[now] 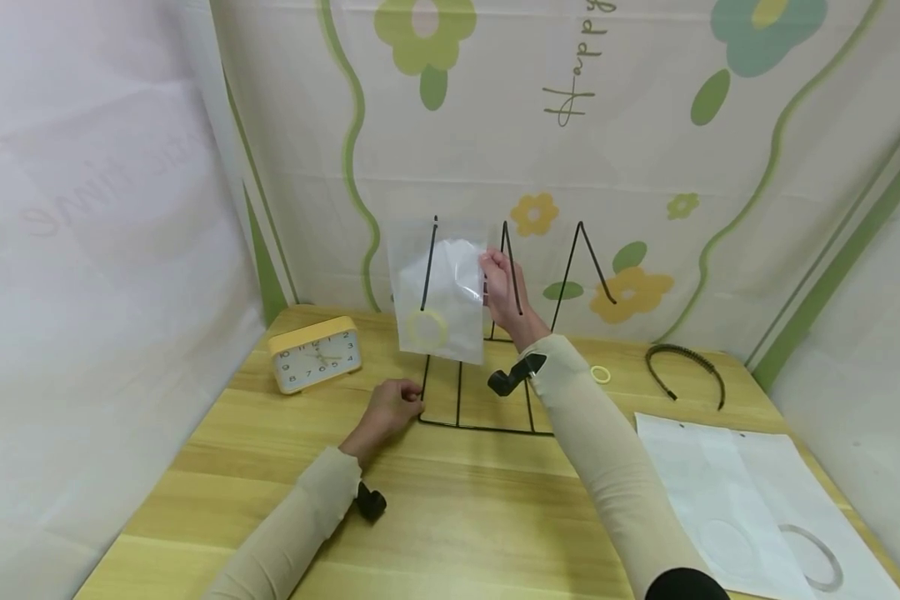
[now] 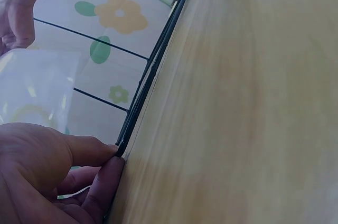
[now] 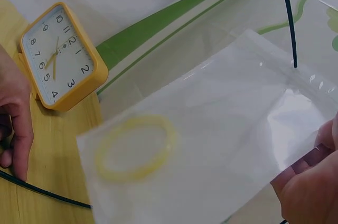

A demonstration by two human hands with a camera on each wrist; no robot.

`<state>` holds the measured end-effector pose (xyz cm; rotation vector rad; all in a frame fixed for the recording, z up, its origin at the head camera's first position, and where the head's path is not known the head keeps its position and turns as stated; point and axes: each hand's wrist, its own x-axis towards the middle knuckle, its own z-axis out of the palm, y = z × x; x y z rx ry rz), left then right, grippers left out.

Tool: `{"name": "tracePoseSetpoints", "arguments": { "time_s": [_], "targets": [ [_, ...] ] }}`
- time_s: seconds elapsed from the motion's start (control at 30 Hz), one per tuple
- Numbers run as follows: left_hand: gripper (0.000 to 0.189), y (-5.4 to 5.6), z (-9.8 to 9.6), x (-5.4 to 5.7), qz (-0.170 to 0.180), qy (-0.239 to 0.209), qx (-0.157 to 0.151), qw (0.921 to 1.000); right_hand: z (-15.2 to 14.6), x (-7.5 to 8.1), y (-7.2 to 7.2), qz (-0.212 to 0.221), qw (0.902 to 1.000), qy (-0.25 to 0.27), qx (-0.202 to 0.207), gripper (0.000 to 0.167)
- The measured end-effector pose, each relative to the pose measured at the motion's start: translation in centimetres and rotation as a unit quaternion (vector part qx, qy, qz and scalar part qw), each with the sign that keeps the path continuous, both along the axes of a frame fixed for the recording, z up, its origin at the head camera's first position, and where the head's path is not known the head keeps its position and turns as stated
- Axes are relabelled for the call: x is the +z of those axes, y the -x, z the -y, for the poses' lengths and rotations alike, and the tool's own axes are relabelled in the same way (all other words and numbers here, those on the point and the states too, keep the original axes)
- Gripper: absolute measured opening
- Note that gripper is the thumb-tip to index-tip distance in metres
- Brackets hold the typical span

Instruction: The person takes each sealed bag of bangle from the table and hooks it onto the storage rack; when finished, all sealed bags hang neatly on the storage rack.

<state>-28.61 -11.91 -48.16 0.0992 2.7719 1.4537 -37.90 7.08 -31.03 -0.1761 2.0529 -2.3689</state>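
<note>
My right hand (image 1: 504,287) grips the right edge of a clear zip bag (image 1: 450,275), held up at the left of a black wire rack (image 1: 487,429). A yellow bangle (image 3: 136,147) shows in the bag's lower part. The rack's left hook (image 1: 429,267) overlaps the bag in the head view; in the right wrist view its wire (image 3: 289,20) ends by the bag's top edge. Low on the table, my left hand (image 1: 392,408) pinches the front left corner of the rack's base between thumb and finger, as the left wrist view shows.
A yellow alarm clock (image 1: 317,354) stands left of the rack. Right of it lie a small pale yellow ring (image 1: 600,374) and a dark headband (image 1: 686,352). Flat bags (image 1: 765,467) lie at the right table edge, one with a grey band (image 1: 828,558). A printed cloth backs the table.
</note>
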Motion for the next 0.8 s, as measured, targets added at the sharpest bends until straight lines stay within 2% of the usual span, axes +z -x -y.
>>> {"name": "tracePoseSetpoints", "arguments": {
  "time_s": [0.27, 0.37, 0.43, 0.53, 0.63, 0.67, 0.8],
  "targets": [
    [0.025, 0.2, -0.1, -0.1, 0.002, 0.003, 0.005, 1.0000, 0.0, 0.0, -0.1, -0.009, 0.9996, -0.026, -0.009, 0.025],
    [0.024, 0.2, -0.1, 0.0, 0.001, 0.004, 0.007, 1.0000, -0.1, -0.1, 0.0, -0.034, 0.9969, -0.068, -0.022, 0.026],
    [0.024, 0.2, -0.1, 0.0, 0.003, 0.003, 0.007, 1.0000, -0.2, -0.6, 0.3, -0.065, 0.9911, -0.110, -0.037, 0.029],
    [0.024, 0.1, -0.1, 0.1, 0.006, 0.001, 0.006, 1.0000, -0.2, -1.3, 0.9, -0.123, 0.9745, -0.174, -0.070, 0.031],
    [0.025, 0.0, -0.1, 0.2, 0.008, -0.003, 0.006, 0.9999, 0.0, -1.8, 1.2, -0.159, 0.9610, -0.206, -0.093, 0.030],
    [0.025, 0.0, -0.1, 0.2, 0.008, -0.004, 0.007, 0.9999, 0.0, -1.8, 1.3, -0.166, 0.9573, -0.215, -0.098, 0.029],
    [0.026, 0.1, -0.2, 0.1, 0.005, -0.008, 0.009, 0.9999, -0.6, -2.2, 1.0, -0.160, 0.9529, -0.234, -0.107, 0.030]
  ]
}}
